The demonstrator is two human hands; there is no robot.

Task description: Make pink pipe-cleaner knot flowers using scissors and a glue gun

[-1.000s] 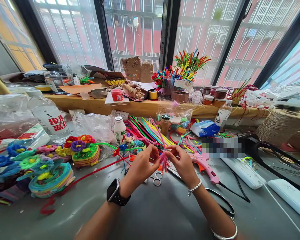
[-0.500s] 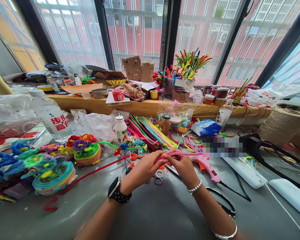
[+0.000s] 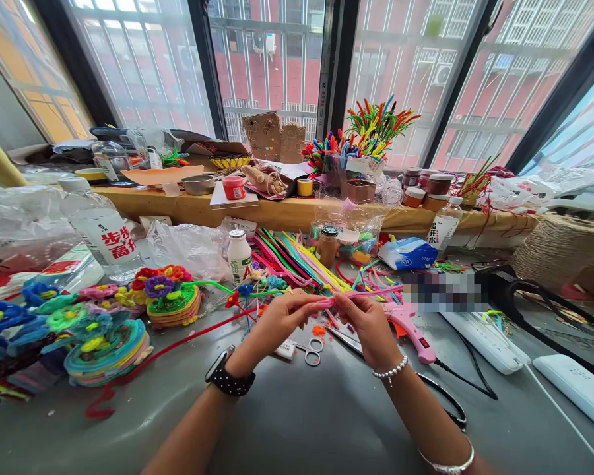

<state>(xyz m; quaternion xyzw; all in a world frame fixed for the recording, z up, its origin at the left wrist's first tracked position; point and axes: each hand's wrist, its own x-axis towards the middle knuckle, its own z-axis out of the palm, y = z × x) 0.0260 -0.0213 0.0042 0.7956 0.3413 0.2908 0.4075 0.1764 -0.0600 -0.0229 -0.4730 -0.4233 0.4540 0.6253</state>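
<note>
Between my two hands runs a pink pipe cleaner (image 3: 381, 291), its free length pointing right above the pink glue gun (image 3: 410, 330). My left hand (image 3: 288, 315) pinches its left part, fingers pressed together. Close beside it, my right hand (image 3: 360, 318) grips the same pipe cleaner between thumb and fingers. Under the hands on the grey table lie small scissors (image 3: 313, 354) with silver handles and larger scissors (image 3: 345, 340), partly hidden by my right hand. Behind the hands spreads a bundle of loose coloured pipe cleaners (image 3: 297, 260).
Finished pipe-cleaner flowers (image 3: 94, 316) crowd the left side. A white bottle (image 3: 239, 257), a brown jar (image 3: 327, 245) and a blue tissue pack (image 3: 408, 254) stand behind. At right are a power strip (image 3: 490, 340), a twine roll (image 3: 554, 251) and the glue gun's cable.
My hands have shifted slightly, with the left wrist moving a little left and the fingertips drawing apart somewhat. More of the small scissors and a small white item beneath now show.
</note>
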